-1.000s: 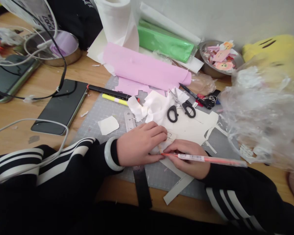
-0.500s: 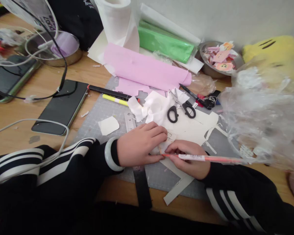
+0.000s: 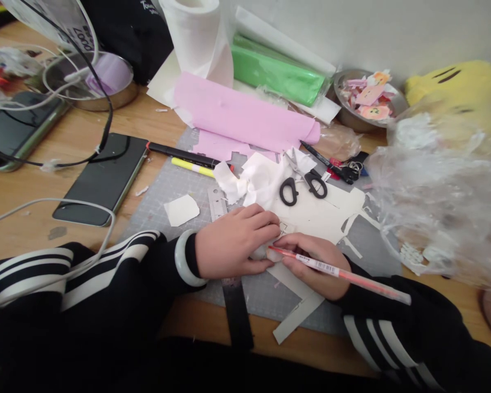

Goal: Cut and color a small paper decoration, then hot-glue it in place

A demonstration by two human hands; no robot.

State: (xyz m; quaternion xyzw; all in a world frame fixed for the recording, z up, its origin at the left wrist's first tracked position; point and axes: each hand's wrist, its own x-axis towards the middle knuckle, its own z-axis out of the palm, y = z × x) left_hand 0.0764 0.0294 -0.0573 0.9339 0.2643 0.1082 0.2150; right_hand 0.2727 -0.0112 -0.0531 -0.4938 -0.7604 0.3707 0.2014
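A slim pen with a reddish barrel and white label is pinched in my right hand, its tip pointing left toward a small pale piece between my hands. My left hand lies over the near side of that piece, thumb and fingers apart, pressing it down. White sheets lie beneath and beyond my right hand. Black-handled scissors rest on crumpled white paper just beyond my fingers. A ruler passes under my left hand.
Two phones and cables lie at left. Pink paper, a white roll and a green packet stand behind. A bowl of cutouts and crumpled plastic are at right. Markers lie beyond my left hand.
The pen's back end has swung down toward me and its tip has lifted slightly up and left. My right hand has shifted a little; my left hand has stayed in place.
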